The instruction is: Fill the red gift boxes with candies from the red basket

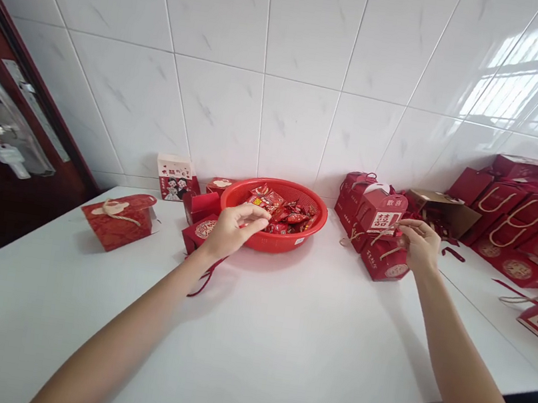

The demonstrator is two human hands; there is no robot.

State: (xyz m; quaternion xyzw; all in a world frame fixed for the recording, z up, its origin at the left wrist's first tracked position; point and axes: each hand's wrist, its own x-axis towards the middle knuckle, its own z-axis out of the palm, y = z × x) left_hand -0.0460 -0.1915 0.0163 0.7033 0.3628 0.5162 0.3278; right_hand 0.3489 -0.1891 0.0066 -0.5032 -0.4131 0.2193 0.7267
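Note:
My left hand [238, 229] hovers at the front left rim of a red plastic basket [273, 242]. Its fingers are loosely curled, a small gap shows before the thumb, and nothing is visible between them. Red-wrapped candies [291, 217] lie inside the basket. My right hand [420, 243] pinches the thin cord handle of a small red gift box [384, 260], which sits tilted on the table. Directly behind that one stands another red box [381, 215] with a white label. Below my left hand is a red box [198, 231] with a dark red cord.
On the left sit a red box with a cord handle [119, 219] and a box with a cartoon couple [176, 179]. Many red gift boxes [524, 219] are piled at the right, beside an open cardboard carton [453, 215]. A tiled wall [212, 105] bounds the table [254, 334].

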